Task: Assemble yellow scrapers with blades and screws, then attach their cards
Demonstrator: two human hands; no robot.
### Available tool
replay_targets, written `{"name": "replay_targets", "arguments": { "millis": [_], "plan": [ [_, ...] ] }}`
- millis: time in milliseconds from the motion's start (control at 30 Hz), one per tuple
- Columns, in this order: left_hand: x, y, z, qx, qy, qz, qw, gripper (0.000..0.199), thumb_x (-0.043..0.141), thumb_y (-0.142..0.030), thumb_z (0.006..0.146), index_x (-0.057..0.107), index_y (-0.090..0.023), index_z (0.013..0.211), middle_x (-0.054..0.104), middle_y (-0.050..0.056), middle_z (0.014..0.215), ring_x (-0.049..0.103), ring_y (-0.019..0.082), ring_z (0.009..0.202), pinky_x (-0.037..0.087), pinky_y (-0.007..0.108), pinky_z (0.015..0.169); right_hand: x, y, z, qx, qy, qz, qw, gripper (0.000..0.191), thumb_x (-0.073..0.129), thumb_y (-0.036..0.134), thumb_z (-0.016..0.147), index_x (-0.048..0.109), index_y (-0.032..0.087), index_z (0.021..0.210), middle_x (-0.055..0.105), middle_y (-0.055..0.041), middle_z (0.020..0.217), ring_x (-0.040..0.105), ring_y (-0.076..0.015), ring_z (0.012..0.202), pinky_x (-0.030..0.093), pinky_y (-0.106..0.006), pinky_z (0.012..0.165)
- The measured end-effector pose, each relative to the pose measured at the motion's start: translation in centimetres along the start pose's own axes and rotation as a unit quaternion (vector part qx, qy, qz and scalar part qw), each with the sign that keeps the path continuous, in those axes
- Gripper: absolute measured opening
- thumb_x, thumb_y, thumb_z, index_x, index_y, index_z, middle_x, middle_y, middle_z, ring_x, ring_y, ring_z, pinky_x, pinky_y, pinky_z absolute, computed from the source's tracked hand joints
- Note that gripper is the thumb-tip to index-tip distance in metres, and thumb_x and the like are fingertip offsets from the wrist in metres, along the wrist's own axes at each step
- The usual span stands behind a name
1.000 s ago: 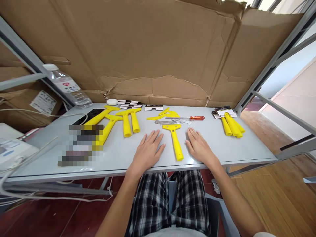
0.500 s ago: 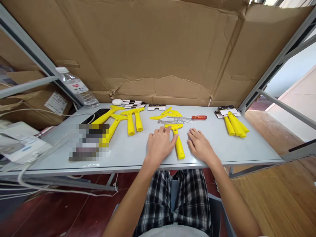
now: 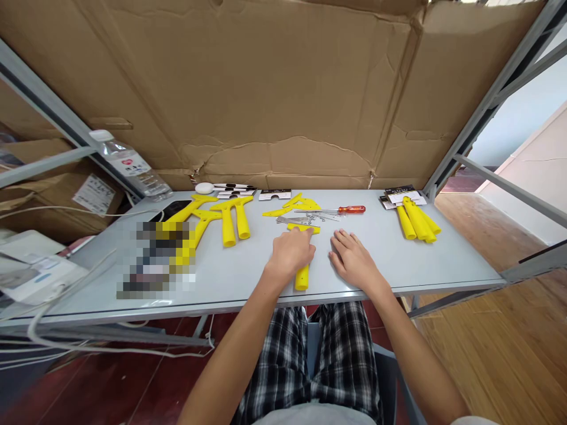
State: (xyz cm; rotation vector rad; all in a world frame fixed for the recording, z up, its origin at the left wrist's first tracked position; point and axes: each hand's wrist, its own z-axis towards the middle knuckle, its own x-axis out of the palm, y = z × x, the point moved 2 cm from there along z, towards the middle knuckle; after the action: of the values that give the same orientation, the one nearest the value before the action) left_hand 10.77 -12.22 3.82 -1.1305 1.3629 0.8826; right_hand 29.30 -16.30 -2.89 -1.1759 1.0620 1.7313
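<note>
Far left, loose white papers (image 3: 35, 274) and white cables (image 3: 44, 333) trailing over the edge of a pale grey table (image 3: 460, 265). Behind them, a cardboard box (image 3: 94, 193) with a printed label, and a plastic water bottle (image 3: 133, 164) lying tilted against a grey metal frame (image 3: 53, 103). On the tabletop, a pixelated patch (image 3: 155, 260) hiding part of the view, a black flat device (image 3: 172, 208) just behind it, then a yellow plastic handle (image 3: 199, 227) and a forked yellow plastic piece (image 3: 228, 227), with a round white object (image 3: 204, 188) farther back. Near the middle, flat yellow plastic pieces (image 3: 287, 208) and loose steel blades (image 3: 295, 220) beside a white card (image 3: 274, 194). Just in front of them, the yellow scraper (image 3: 302, 277), lying flat with its head away from the body and its shaft toward the table edge. Over its middle, the left hand (image 3: 291, 254), palm down and narrow, fingers together on the scraper's head, any closing around it hidden. Behind, a screwdriver (image 3: 352, 209) with an orange handle. Just right of the scraper and apart from it, the right hand (image 3: 352, 260), open and flat on the table, fingers lightly spread. Far right, a bundle of yellow handles (image 3: 416, 221) against black-and-white cards (image 3: 401, 198).
</note>
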Motion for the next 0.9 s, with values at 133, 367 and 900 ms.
{"name": "replay_targets", "arguments": {
  "millis": [133, 367, 900],
  "plan": [
    [-0.1, 1.0, -0.3, 0.031, -0.031, -0.011, 0.999, 0.053, 0.051, -0.021, 0.098, 0.074, -0.020, 0.146, 0.080, 0.024, 0.124, 0.078, 0.040, 0.113, 0.062, 0.051, 0.093, -0.6, -0.1, 0.1, -0.008, -0.013, -0.002, 1.000, 0.048, 0.049, 0.036, 0.112, 0.068, 0.012, 0.149, 0.057, -0.0209, 0.168, 0.048, -0.0372, 0.162, 0.037, -0.059, 0.135],
    [-2.4, 4.7, -0.1, 0.100, -0.100, -0.112, 0.983, 0.056, 0.057, -0.023, 0.094, 0.077, -0.025, 0.146, 0.082, 0.017, 0.127, 0.075, 0.039, 0.120, 0.059, 0.052, 0.105, -4.6, -1.9, 5.5, 0.018, 0.059, 0.006, 0.998, 0.032, 0.057, 0.032, 0.108, 0.084, 0.022, 0.122, 0.083, -0.0145, 0.118, 0.077, -0.0300, 0.111, 0.057, -0.039, 0.094],
    [1.2, 7.6, 6.0, 0.002, 0.130, -0.822, 0.555, 0.085, 0.067, -0.018, 0.090, 0.037, -0.037, 0.168, 0.069, 0.003, 0.097, 0.050, 0.008, 0.053, 0.033, 0.012, 0.041, -2.7, -5.3, 13.6, -0.054, 0.091, 0.046, 0.993, 0.023, 0.070, 0.021, 0.098, 0.090, 0.026, 0.108, 0.083, -0.0073, 0.112, 0.072, -0.0218, 0.096, 0.045, -0.030, 0.077]
  ]
}}
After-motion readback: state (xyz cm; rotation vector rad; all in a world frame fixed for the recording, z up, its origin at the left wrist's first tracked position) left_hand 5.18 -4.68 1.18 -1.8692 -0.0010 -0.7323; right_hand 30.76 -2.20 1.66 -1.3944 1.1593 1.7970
